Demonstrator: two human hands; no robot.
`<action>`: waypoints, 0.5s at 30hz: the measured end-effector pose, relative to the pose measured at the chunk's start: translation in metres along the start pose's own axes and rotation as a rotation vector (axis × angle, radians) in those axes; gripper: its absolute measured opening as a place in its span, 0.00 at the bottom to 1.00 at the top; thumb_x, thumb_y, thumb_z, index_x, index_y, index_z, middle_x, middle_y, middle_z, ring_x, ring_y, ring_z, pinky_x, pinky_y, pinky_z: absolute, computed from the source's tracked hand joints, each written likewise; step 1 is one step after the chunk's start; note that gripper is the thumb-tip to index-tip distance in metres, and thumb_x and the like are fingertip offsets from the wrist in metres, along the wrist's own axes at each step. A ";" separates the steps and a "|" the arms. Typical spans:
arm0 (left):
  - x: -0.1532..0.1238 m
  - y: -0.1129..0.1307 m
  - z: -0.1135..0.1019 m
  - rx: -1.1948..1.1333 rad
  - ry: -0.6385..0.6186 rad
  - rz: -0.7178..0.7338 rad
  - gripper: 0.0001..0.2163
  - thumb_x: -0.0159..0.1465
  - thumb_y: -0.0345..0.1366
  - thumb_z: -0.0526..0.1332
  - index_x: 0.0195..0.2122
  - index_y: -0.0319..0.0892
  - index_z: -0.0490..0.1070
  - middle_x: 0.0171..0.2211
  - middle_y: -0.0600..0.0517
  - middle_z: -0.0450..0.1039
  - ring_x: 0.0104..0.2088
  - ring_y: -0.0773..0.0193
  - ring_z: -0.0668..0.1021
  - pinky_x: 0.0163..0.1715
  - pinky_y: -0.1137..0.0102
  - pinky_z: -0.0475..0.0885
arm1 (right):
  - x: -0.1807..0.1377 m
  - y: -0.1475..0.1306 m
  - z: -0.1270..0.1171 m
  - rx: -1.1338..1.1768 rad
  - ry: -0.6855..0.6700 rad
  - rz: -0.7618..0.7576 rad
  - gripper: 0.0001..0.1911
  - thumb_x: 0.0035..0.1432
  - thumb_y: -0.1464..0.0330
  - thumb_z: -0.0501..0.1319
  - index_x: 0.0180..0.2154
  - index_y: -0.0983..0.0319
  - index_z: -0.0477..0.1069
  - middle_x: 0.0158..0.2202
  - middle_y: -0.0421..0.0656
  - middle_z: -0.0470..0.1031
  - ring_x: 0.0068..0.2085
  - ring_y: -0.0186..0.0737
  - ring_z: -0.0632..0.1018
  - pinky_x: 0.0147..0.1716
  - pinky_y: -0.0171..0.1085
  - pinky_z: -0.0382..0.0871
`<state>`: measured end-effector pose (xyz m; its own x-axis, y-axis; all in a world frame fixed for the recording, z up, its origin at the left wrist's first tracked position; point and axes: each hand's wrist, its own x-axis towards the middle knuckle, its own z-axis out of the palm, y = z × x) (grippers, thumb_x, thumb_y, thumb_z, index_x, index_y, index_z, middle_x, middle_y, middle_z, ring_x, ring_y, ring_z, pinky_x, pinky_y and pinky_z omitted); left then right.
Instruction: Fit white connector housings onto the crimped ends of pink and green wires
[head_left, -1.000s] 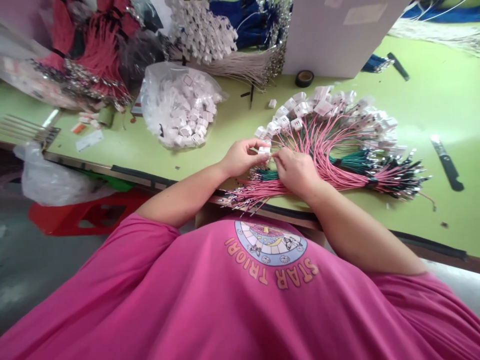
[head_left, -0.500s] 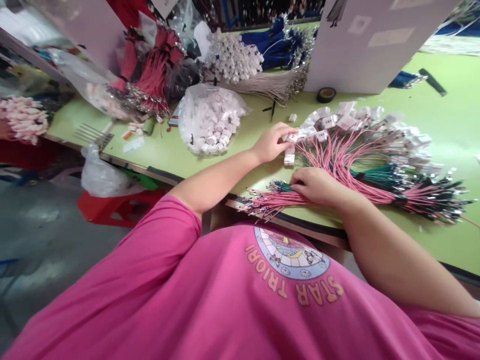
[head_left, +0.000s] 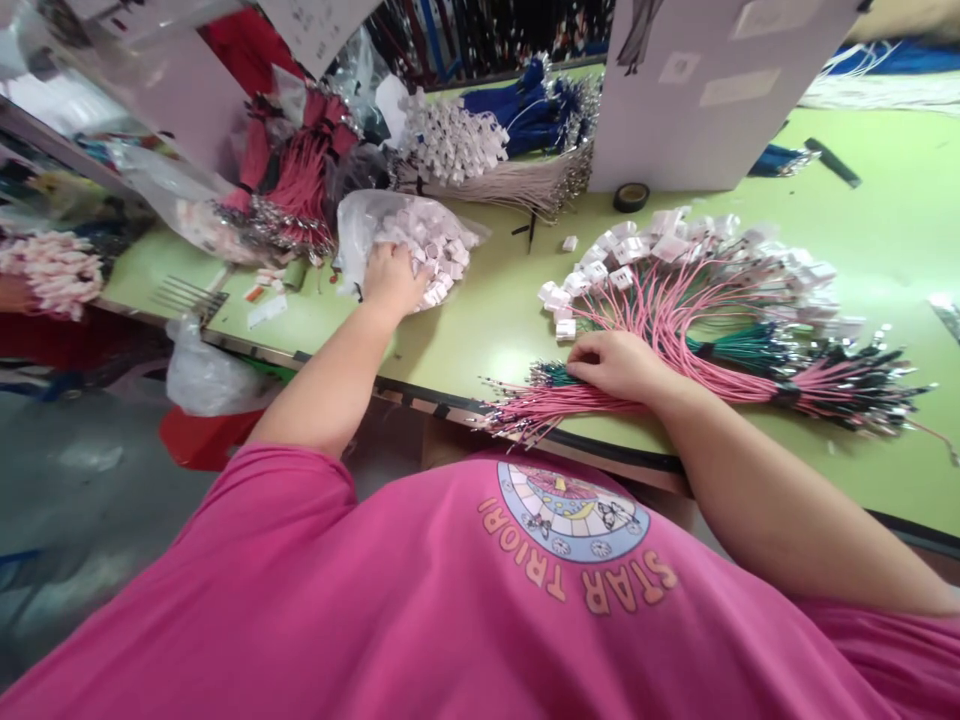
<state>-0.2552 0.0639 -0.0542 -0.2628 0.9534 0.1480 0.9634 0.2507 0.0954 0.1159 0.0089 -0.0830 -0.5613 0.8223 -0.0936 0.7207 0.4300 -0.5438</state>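
My left hand [head_left: 391, 278] reaches into a clear plastic bag [head_left: 405, 250] of small white connector housings, its fingers curled down among them and partly hidden. My right hand [head_left: 616, 363] rests on a bundle of pink and green wires [head_left: 697, 350] near the table's front edge, fingers bent and pinching at the wire ends. The wires fan out in a curved loop, with white connectors [head_left: 600, 270] fitted on their far ends. The bare metal-tipped ends [head_left: 517, 405] stick out over the table edge.
On the green table [head_left: 487, 330] stand a white box [head_left: 697, 90], a roll of black tape [head_left: 631, 196], and heaps of red, blue and beige wire harnesses [head_left: 480, 140] at the back. A dark tool [head_left: 832, 160] lies far right. A red stool [head_left: 202, 435] is below left.
My left hand left the connectors on the pink wires and moved left into the bag of white housings. My right hand stayed on the wire bundle.
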 end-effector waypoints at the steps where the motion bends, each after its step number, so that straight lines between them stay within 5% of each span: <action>1: 0.007 0.000 0.001 -0.024 -0.037 -0.047 0.35 0.66 0.54 0.54 0.68 0.35 0.58 0.69 0.36 0.55 0.69 0.41 0.56 0.69 0.53 0.50 | 0.000 0.000 0.000 0.010 -0.014 -0.008 0.08 0.55 0.68 0.62 0.34 0.58 0.81 0.37 0.41 0.83 0.38 0.42 0.80 0.39 0.40 0.68; 4: 0.037 -0.001 0.008 -0.106 -0.135 -0.172 0.41 0.65 0.61 0.51 0.72 0.38 0.47 0.73 0.38 0.43 0.71 0.39 0.51 0.68 0.49 0.48 | -0.001 0.000 -0.001 0.001 -0.048 -0.043 0.09 0.56 0.70 0.61 0.35 0.58 0.81 0.38 0.41 0.83 0.39 0.42 0.80 0.41 0.40 0.68; 8: 0.067 -0.007 0.019 -0.147 -0.141 -0.200 0.40 0.62 0.61 0.54 0.70 0.42 0.55 0.69 0.36 0.55 0.67 0.39 0.62 0.64 0.49 0.56 | -0.001 0.002 -0.002 0.022 -0.026 -0.069 0.10 0.59 0.70 0.58 0.33 0.60 0.79 0.36 0.42 0.82 0.37 0.41 0.78 0.40 0.38 0.67; 15: 0.043 -0.002 0.025 -0.205 -0.125 -0.058 0.30 0.59 0.58 0.58 0.58 0.50 0.71 0.62 0.41 0.64 0.61 0.43 0.70 0.63 0.51 0.59 | 0.003 0.005 0.001 0.112 0.136 0.038 0.12 0.62 0.69 0.54 0.35 0.62 0.76 0.34 0.44 0.79 0.33 0.39 0.75 0.36 0.38 0.64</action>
<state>-0.2675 0.1087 -0.0728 -0.2967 0.9549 0.0144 0.9122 0.2789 0.3002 0.1176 0.0129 -0.0871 -0.4692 0.8831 -0.0065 0.6862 0.3599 -0.6321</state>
